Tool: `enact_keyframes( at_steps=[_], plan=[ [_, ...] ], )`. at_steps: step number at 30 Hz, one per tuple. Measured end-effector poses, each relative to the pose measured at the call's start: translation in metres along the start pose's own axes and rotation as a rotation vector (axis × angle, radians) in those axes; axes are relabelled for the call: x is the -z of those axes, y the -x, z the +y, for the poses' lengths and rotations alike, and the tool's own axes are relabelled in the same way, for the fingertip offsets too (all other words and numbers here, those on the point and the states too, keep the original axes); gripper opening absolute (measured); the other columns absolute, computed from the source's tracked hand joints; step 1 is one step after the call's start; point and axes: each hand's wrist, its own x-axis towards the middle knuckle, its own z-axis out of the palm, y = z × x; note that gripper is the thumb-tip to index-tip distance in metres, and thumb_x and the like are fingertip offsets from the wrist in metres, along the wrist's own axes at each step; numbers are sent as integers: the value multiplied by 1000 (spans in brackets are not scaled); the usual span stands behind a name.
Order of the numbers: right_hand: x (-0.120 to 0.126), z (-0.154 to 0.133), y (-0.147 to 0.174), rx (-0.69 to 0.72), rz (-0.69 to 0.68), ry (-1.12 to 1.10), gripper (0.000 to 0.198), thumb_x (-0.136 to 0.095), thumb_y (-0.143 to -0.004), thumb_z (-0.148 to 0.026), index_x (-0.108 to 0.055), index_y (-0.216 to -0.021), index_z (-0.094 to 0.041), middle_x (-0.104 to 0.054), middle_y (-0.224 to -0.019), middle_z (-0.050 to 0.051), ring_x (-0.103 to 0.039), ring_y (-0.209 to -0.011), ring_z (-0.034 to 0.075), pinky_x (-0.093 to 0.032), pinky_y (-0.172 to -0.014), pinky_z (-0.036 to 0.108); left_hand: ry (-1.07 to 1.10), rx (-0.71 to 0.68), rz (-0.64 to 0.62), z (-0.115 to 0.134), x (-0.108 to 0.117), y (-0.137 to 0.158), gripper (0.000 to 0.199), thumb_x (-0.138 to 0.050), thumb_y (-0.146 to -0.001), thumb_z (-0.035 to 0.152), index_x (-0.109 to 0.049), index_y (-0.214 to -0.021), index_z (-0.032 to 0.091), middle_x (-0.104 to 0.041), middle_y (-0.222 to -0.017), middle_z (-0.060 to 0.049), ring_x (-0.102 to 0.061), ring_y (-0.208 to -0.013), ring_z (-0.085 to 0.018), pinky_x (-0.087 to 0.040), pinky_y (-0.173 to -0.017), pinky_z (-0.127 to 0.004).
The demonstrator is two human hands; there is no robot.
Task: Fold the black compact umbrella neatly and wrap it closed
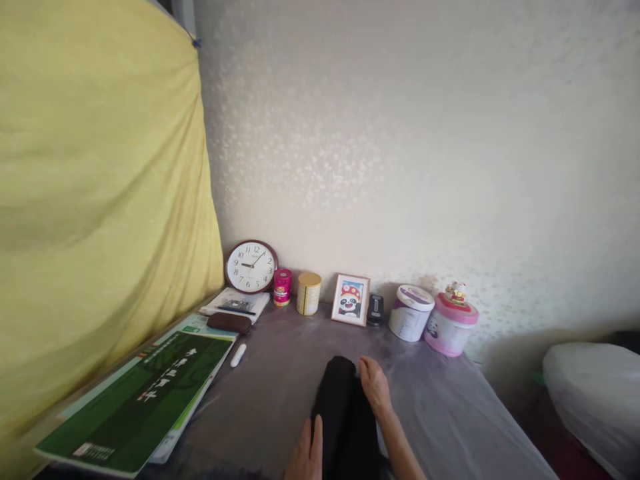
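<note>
A black cloth garment (336, 407) lies on the table near the front edge, with two long parts side by side like trouser legs. Whether they are trousers I cannot tell, since the lower end runs out of view. My left hand (306, 453) rests along its left side, fingers stretched out and slightly apart. At the upper right edge of the garment is my right hand (375, 387), its fingers curled and pressed together against the cloth. My right fingertips are partly hidden.
A grey-covered table (280, 400) bears green books (150, 393), a brown case (229, 323) and a white pen-like object (239, 355). Along the wall stand a clock (251, 267), pink tin (282, 288), yellow-lidded can (309, 293), framed panda picture (351, 300), black stapler-like object (375, 311) and two tubs (411, 315).
</note>
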Motion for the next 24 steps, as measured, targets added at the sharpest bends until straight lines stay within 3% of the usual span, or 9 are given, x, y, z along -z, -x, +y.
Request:
enact_keyframes(
  at_steps=[2, 8, 15, 24],
  plan=[
    [13, 12, 15, -117, 20, -65, 29, -38, -85, -28, -62, -99, -19, -65, -106, 11, -59, -100, 22, -42, -91, 34, -34, -41, -6, 4, 7, 8, 83, -44, -62, 4, -16, -140, 12, -28, -145, -14, -32, -131, -23, -32, -103, -29],
    [32, 20, 59, -326, -158, -305, 34, -35, -84, -36, -60, -94, -15, -67, -90, 9, -65, -79, 20, -53, -64, 28, -15, -95, 57, 13, 25, 29, 76, -39, -73, 7, -5, -141, 7, -23, -146, -17, -27, -133, -23, -29, -106, -33],
    [35, 6, 76, -370, -209, -327, 31, -41, -83, -37, -62, -93, -17, -64, -76, 4, -62, -66, 15, -49, -49, 21, 33, -127, 54, 10, 26, 29, 79, -43, -71, 10, -4, -140, 8, -22, -146, -18, -26, -134, -24, -28, -107, -35],
    [26, -22, 77, -339, -260, -320, 42, -49, -81, -35, -48, -118, -15, -64, -82, 5, -61, -64, 16, -46, -44, 21, 26, -117, 40, 12, 31, 31, 82, -44, -68, 9, -6, -140, 9, -21, -147, -17, -26, -134, -23, -27, -107, -34]
  ],
)
